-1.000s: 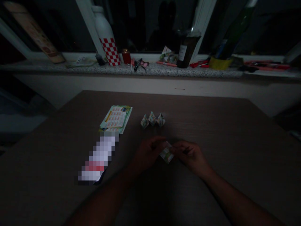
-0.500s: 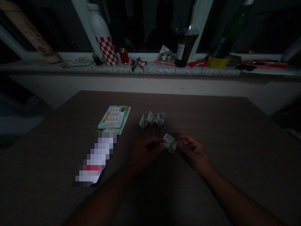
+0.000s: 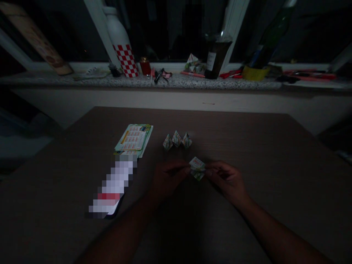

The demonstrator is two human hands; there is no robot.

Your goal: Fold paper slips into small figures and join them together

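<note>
A small folded piece of printed paper (image 3: 197, 164), white and green, is held above the table between both hands. My left hand (image 3: 168, 179) pinches its left corner, and my right hand (image 3: 227, 179) pinches the right one. The paper forms a diamond with a crease across its middle. Just beyond it stand three pointed folded-paper pieces (image 3: 176, 138) in a row, made of similar printed paper. To the left lies a stack of printed calendar sheets (image 3: 134, 137), with a phone (image 3: 112, 187) whose screen is blurred out in front of it.
The brown table (image 3: 247, 132) reaches to the wall under a stone windowsill (image 3: 176, 81). On the sill stand a red-and-white checkered bottle (image 3: 125, 55), a dark cup with a label (image 3: 216, 58), a green bottle (image 3: 275, 29) and a small red jar (image 3: 145, 66).
The folded paper has turned slightly between my fingers, from a tilted square to an upright diamond with its crease level. My left hand has shifted a little; the other things stay put.
</note>
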